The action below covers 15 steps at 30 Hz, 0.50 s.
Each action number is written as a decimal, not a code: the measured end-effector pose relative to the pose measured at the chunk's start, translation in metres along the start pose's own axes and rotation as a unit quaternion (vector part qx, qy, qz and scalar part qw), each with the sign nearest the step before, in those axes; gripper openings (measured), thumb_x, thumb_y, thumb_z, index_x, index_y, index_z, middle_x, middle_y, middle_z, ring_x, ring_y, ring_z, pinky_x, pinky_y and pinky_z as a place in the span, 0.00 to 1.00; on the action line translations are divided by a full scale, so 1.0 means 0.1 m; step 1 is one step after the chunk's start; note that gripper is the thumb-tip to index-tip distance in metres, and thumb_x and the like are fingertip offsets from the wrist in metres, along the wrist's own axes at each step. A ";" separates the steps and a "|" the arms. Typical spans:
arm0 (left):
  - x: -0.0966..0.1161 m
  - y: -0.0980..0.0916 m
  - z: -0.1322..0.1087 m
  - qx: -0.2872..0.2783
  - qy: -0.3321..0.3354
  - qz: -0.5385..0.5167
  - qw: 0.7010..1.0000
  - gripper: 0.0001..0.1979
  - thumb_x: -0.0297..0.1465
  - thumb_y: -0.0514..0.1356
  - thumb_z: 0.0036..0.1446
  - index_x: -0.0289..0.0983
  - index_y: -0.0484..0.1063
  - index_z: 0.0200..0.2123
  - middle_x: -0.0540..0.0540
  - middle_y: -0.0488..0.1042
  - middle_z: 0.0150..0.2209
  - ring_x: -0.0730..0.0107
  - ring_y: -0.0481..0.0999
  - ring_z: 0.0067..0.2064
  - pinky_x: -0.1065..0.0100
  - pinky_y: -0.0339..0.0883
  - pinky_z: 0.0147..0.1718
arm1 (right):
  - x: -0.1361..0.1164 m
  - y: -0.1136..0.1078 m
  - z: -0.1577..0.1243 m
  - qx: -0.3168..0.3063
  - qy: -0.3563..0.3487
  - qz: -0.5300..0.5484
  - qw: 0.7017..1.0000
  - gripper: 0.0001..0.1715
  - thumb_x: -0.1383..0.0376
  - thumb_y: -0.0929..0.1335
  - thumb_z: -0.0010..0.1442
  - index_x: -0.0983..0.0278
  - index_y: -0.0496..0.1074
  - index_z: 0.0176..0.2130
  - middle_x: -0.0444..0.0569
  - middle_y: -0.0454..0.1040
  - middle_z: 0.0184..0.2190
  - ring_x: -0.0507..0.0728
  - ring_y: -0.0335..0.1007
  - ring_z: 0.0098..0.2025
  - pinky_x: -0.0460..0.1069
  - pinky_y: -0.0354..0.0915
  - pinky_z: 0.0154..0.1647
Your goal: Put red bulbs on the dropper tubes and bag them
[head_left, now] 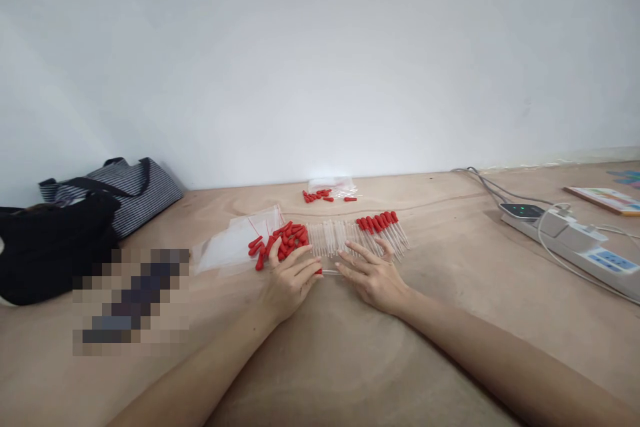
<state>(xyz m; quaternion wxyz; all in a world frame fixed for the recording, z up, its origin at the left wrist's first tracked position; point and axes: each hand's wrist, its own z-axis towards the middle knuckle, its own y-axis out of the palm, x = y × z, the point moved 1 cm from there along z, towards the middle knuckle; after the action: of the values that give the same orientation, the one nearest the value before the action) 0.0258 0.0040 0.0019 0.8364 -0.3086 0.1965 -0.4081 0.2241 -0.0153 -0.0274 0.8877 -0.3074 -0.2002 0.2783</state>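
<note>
Close above the wooden table, my left hand [293, 280] pinches a red rubber dropper bulb [319, 271], mostly hidden by the fingers. A thin clear dropper tube [331, 272] runs from that bulb to my right hand [373, 278], whose thumb and fingers are closed on it. Beyond my left hand lies a heap of loose red bulbs [287, 237]. A row of bare clear tubes [327, 238] lies side by side in the middle. To its right, several droppers with red bulbs fitted [383, 221] lie slanted in a row.
Clear zip bags [220, 248] lie left of the bulbs. Farther back are more bulbs [313, 196] and a bag of tubes [335, 185] near the wall. A striped bag [153, 197] and black bag [60, 247] stand left. A power strip [575, 240] with cables lies right, beside a book [605, 200].
</note>
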 end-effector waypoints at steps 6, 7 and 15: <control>0.03 0.00 0.01 -0.003 -0.019 -0.029 0.999 0.06 0.30 0.55 0.55 0.41 0.72 0.31 0.52 0.78 0.33 0.63 0.73 0.44 0.43 0.31 0.56 | -0.01 0.01 0.04 0.012 0.007 -0.006 1.000 0.08 0.65 0.63 0.58 0.59 0.71 0.36 0.46 0.72 0.44 0.56 0.60 0.53 0.60 0.32 0.56; 0.02 0.00 0.01 -0.006 -0.024 -0.032 0.999 0.05 0.30 0.56 0.55 0.42 0.72 0.31 0.52 0.78 0.33 0.63 0.73 0.44 0.43 0.31 0.56 | -0.01 0.01 0.05 0.013 0.008 -0.006 1.000 0.08 0.65 0.62 0.58 0.59 0.71 0.35 0.46 0.72 0.44 0.56 0.60 0.53 0.60 0.32 0.56; 0.00 0.02 -0.01 -0.010 -0.041 -0.049 0.998 0.05 0.32 0.56 0.55 0.42 0.72 0.31 0.53 0.78 0.32 0.63 0.74 0.42 0.44 0.31 0.55 | -0.01 -0.02 0.05 0.030 0.007 0.010 0.999 0.09 0.67 0.62 0.58 0.61 0.71 0.32 0.44 0.72 0.44 0.55 0.60 0.53 0.59 0.31 0.57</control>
<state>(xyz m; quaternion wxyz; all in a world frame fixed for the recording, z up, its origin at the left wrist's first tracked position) 0.0264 0.0051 0.0000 0.8195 -0.3427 0.1510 -0.4338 0.2212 -0.0152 -0.0225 0.8949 -0.2851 -0.1821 0.2911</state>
